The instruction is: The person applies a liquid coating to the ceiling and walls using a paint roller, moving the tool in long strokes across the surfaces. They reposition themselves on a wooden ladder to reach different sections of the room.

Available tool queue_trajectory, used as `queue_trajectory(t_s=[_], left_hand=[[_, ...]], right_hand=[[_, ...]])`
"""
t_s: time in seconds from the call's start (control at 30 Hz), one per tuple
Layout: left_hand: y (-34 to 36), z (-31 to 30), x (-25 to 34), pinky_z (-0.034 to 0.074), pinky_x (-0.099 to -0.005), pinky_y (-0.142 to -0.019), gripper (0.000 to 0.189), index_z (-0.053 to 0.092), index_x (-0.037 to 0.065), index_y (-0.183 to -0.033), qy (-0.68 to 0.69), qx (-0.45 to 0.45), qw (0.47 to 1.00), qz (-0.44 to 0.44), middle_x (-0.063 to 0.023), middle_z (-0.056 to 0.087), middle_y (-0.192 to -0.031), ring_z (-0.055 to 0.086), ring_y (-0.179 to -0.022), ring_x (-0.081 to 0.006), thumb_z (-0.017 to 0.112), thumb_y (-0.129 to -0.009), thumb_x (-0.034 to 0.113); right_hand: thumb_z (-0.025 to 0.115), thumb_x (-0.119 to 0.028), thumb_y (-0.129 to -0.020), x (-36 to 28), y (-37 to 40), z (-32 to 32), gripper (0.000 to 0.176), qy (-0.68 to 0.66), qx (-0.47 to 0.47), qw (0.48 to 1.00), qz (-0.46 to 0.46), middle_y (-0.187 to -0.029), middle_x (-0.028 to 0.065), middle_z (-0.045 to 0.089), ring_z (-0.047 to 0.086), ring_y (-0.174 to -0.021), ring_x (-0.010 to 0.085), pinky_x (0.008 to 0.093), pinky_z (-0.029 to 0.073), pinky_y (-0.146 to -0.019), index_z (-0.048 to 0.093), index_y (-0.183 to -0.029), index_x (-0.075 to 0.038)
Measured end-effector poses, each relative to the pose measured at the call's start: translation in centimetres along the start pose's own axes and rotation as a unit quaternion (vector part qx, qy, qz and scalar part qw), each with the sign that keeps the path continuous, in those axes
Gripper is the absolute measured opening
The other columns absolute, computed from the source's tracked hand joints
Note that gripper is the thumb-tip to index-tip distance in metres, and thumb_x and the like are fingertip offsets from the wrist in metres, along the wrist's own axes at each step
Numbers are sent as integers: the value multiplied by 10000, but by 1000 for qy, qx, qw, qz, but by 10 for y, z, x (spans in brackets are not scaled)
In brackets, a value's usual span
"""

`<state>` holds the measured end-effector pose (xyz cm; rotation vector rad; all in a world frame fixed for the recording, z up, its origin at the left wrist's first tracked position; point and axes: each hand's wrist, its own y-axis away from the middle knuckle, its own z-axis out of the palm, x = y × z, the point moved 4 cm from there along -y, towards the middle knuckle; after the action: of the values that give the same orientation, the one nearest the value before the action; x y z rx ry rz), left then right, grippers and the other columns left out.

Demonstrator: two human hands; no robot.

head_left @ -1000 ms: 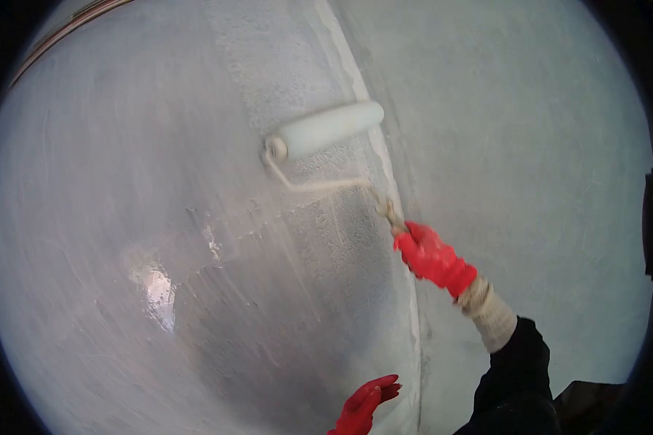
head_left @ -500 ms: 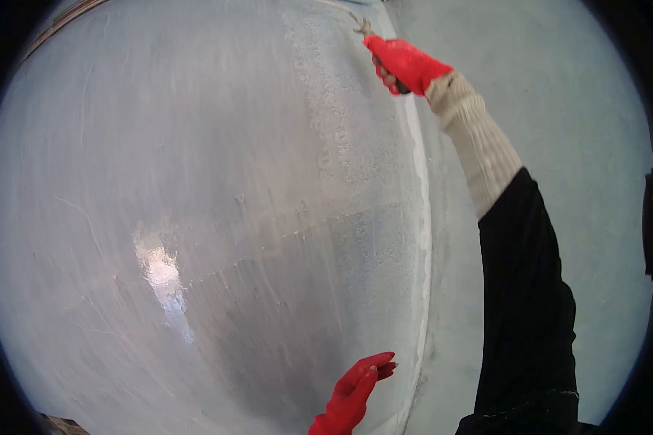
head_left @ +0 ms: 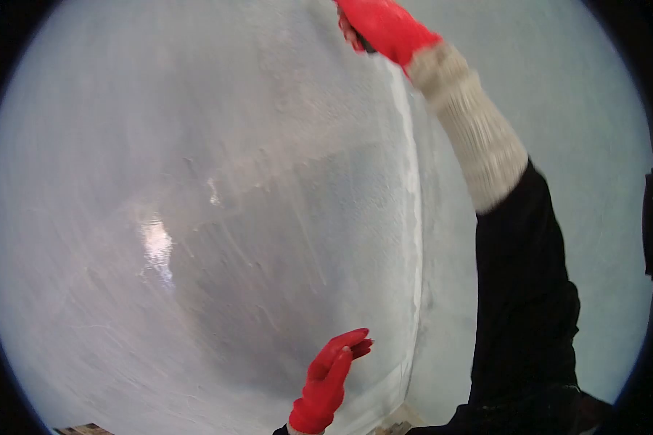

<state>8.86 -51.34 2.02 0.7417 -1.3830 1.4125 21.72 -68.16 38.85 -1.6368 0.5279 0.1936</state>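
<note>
1. Dark handle (head_left: pixel 369 45): showing only as a short stub at top centre, poking out below the right hand (head_left: pixel 389 27). Long axis: seeming to slant down-right at the stub; rest is hiding in the fist or lying out of view, so can't tell fully.
2. Right hand: closing round the handle, so nearer; wrist and knit cuff (head_left: pixel 475 127) are trailing down-right into the black sleeve (head_left: pixel 522 290).
3. Left hand (head_left: pixel 323 384): lying low centre, well apart; handle is lying above it, slightly right. Fingers are extending loosely up-right, slightly curving, holding nothing visible. Contact with surface: can't tell.
4. White strip (head_left: pixel 416 239): running top to bottom just beside the handle, bordering the glossy left surface (head_left: pixel 261 304) and the matte right surface (head_left: pixel 559 109).
5. Counting: one handle (partly showing), two red-gloved hands, one white strip, two big pale surfaces, one dark object (head_left: pixel 651 225) sitting at far right edge.
</note>
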Motion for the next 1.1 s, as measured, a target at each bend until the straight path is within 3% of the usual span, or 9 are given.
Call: queue_trajectory(t_s=[0.07, 0.17, 0.27, 0.3, 0.4, 0.5, 0.73, 0.93, 1.1], left_hand=[[10, -6, 1, 419, -422, -965, 331, 506, -35, -1199, 8, 0, 1000, -20, -159, 532, -1228, 554, -1077, -284, 388, -971, 175], [34, -6, 5, 429, -433, -943, 334, 514, -38, -1175, -9, 4, 1000, -18, -172, 535, -1214, 561, -1057, -295, 406, -969, 202], [38, -12, 18, 452, -432, -902, 373, 513, -54, -1137, -64, 45, 997, -2, -183, 546, -1175, 585, -990, -295, 413, -970, 264], [37, -11, 18, 452, -432, -902, 373, 513, -54, -1137, -68, 42, 996, -28, -183, 546, -1175, 585, -990, -295, 413, -970, 264], [30, -9, 19, 425, -451, -937, 315, 532, -46, -1135, -51, 60, 996, -50, -199, 518, -1199, 561, -1028, -309, 396, -957, 176], [26, 3, 16, 426, -451, -936, 308, 533, -46, -1132, -52, 53, 993, -88, -203, 513, -1204, 561, -1025, -307, 394, -956, 166], [1, 20, -23, 427, -452, -938, 296, 532, -42, -1136, -62, 32, 982, -178, -212, 509, -1205, 565, -1023, -307, 384, -953, 137], [17, 3, -51, 469, -437, -885, 335, 512, -60, -1124, -126, 92, 961, -228, -203, 556, -1151, 600, -967, -306, 417, -959, 216], [33, -6, -70, 446, -462, -932, 297, 525, -57, -1134, -116, 120, 946, -279, -224, 526, -1190, 573, -1031, -330, 393, -943, 129]], right_hand=[[459, -466, -903, 33, 59, 1, 413, 48, 20, 997, -64, -543, -9, 452, 402, -421, 83, 251, 362, -427, 490, -735, -90], [505, -438, -894, 62, 190, -36, 373, 48, -12, 987, 154, -580, 8, 473, 442, -491, 116, 294, 398, -494, 593, -809, -85], [556, -235, -885, 103, 325, -52, 221, 130, -58, 969, 200, -556, 133, 471, 429, -470, 265, 345, 384, -478, 539, -815, -26], [563, -212, -879, 96, 362, -56, 202, 124, -97, 951, 267, -594, 184, 503, 486, -509, 340, 369, 399, -491, 522, -837, -19], [571, -298, -868, 114, 472, -64, 253, 142, -206, 842, 478, -673, 167, 593, 598, -652, 354, 432, 444, -581, 535, -857, -48], [541, -371, -859, 137, 567, -66, 317, 246, -332, 749, 518, -732, 158, 626, 613, -737, 351, 456, 458, -648, 543, -873, -54], [533, -399, -794, 240, 728, -50, 367, 229, -437, 632, 597, -842, 176, 654, 617, -845, 359, 462, 474, -739, 669, -844, -61], [550, -410, -769, 304, 794, -12, 402, 236, -473, 585, 614, -890, 182, 654, 611, -890, 359, 462, 477, -764, 662, -894, -45], [563, -417, -772, 339, 806, 12, 398, 214, -462, 601, 616, -897, 173, 658, 616, -879, 358, 460, 479, -759, 666, -889, -51]])
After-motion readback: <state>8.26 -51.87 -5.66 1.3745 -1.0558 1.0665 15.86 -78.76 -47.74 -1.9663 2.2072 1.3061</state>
